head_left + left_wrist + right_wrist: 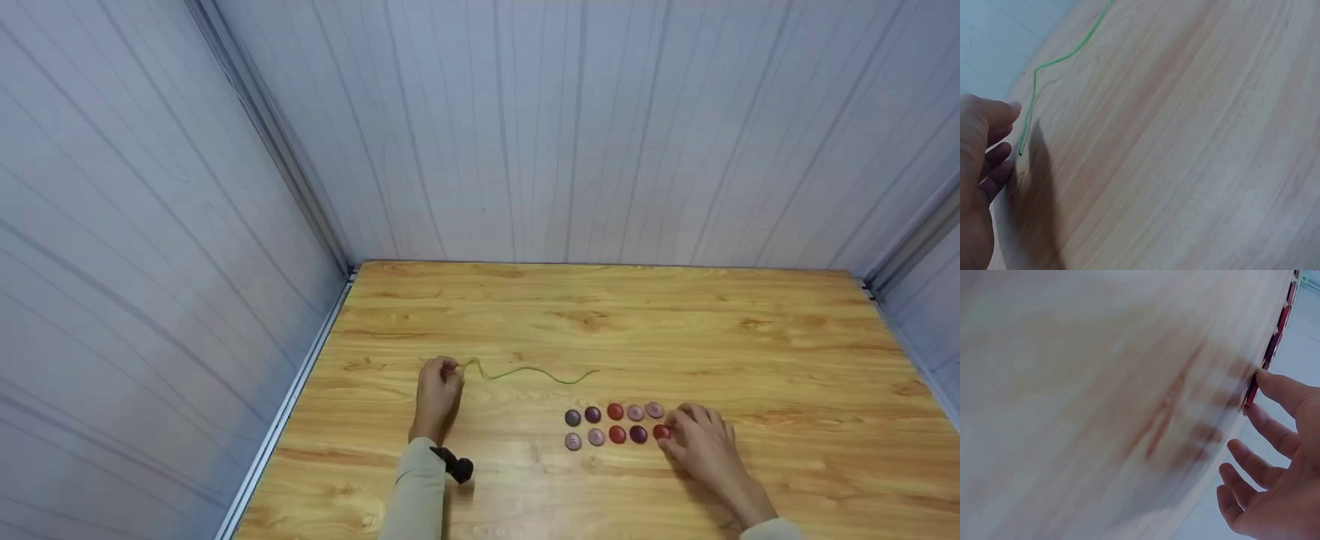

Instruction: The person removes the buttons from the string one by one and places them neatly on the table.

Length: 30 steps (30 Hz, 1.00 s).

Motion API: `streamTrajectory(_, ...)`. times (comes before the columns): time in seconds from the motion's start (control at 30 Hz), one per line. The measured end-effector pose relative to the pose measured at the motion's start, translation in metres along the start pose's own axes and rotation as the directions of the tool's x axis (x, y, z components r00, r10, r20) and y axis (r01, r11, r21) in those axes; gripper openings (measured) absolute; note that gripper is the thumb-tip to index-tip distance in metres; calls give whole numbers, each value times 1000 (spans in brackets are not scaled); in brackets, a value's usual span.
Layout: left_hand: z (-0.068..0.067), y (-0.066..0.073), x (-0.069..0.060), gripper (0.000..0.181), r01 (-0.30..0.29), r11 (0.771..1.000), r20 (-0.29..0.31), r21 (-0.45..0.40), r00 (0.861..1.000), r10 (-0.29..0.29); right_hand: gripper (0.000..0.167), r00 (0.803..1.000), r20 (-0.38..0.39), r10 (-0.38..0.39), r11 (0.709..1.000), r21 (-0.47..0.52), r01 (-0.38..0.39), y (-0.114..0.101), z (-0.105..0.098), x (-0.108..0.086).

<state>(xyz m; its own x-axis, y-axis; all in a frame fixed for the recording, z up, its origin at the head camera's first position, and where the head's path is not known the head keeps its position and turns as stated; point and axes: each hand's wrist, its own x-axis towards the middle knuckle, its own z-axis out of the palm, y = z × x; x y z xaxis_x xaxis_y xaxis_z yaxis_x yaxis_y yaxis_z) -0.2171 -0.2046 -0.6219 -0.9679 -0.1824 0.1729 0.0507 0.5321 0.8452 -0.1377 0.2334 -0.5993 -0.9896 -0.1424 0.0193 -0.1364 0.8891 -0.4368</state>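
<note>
A thin green string (pixel 532 369) lies in a wavy line across the wooden table. My left hand (pixel 438 386) is at its left end, fingers loosely bent; in the left wrist view the string (pixel 1028 112) runs just beside the fingertips, with no clear grip on it. Two rows of round buttons lie right of centre, in grey, purple, red and pink. My right hand (pixel 703 447) pinches the red button (pixel 661 432) at the right end of the near row. In the right wrist view, thumb and index finger straddle that red button (pixel 1251 392), the other fingers spread apart.
Beside the held button lies a dark purple button (pixel 638 433); a pink button (pixel 655 409) is just behind it. A black wrist mount (pixel 459 466) sticks out from the left sleeve. Pale panelled walls (pixel 525 135) border the wooden table (pixel 600 315) at the back and sides.
</note>
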Motion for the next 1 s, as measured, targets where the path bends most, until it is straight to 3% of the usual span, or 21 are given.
streamTrajectory(0.3,-4,16,-1,22,66,986,-1,-150,998,-67,26,1000,1,0,1000,-15,0,0,-1,0)
streamTrajectory(0.57,-4,28,-2,24,25,981,-12,-195,1000,-28,22,999,-35,-35,999,-25,34,0,0,-1)
streamTrajectory(0.87,-4,46,-4,17,-82,987,-43,-136,996,77,23,999,-33,-35,999,-18,35,1,-1,0)
streamTrajectory(1.0,-3,54,-6,17,-148,988,-31,-44,989,146,24,999,-25,-28,1000,-1,28,0,-3,1)
